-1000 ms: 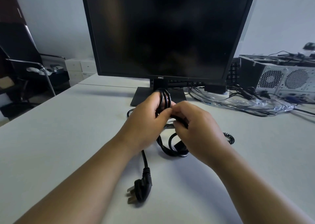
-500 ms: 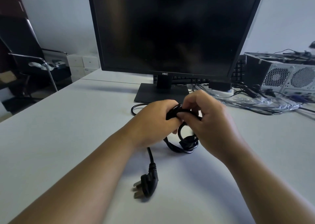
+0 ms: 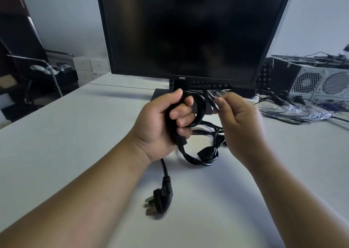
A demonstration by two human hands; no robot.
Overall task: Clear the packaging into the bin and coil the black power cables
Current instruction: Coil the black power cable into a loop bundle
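A black power cable (image 3: 200,109) forms a coil of loops in front of the monitor. My left hand (image 3: 162,127) grips that coil, fingers curled through the loops. My right hand (image 3: 239,123) pinches a strand of the same cable just right of the coil. More loops and the cable's connector end (image 3: 206,152) hang down onto the white table (image 3: 75,134) between my hands. The wall plug (image 3: 160,200) lies flat on the table below my left wrist. Clear plastic packaging (image 3: 294,111) with cables in it lies at the right.
A black HKC monitor (image 3: 192,30) stands right behind my hands on its base. An open computer case (image 3: 321,81) and tangled wires sit at the far right, a keyboard behind the monitor. A chair (image 3: 37,72) stands off the table's left side.
My hands have come apart: the left has lifted the coil and turned it towards me, the right has drawn a strand off to the right. The view has shifted slightly.
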